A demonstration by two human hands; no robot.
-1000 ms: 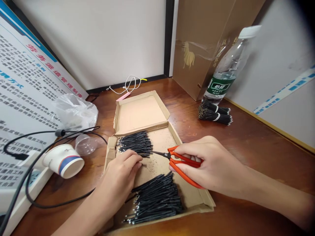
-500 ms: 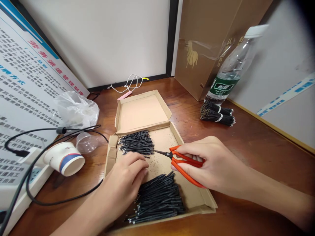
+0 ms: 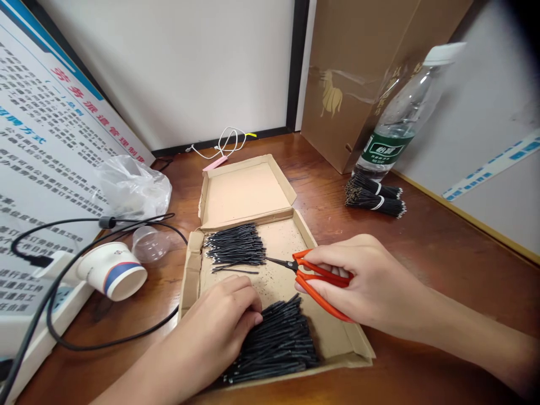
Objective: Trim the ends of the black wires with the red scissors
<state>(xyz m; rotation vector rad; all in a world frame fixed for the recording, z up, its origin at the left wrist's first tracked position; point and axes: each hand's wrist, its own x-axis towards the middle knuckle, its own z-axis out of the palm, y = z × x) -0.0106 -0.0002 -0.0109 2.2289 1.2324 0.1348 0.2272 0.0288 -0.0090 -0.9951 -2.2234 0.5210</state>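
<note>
My left hand (image 3: 228,318) has drifted toward five o'clock, curled, its hold hidden from me. I see the cardboard box (image 3: 247,188), my right hand (image 3: 367,284) closed at three, near wires (image 3: 282,337) inside at five, that hand's scissors (image 3: 316,294), far wires (image 3: 236,244) at eleven.

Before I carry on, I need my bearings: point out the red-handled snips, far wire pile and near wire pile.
Red-handled snips (image 3: 321,300): head view, on the lower handle.
Far wire pile (image 3: 236,244): head view, on its middle wires.
Near wire pile (image 3: 282,337): head view, on its exposed middle.
</note>
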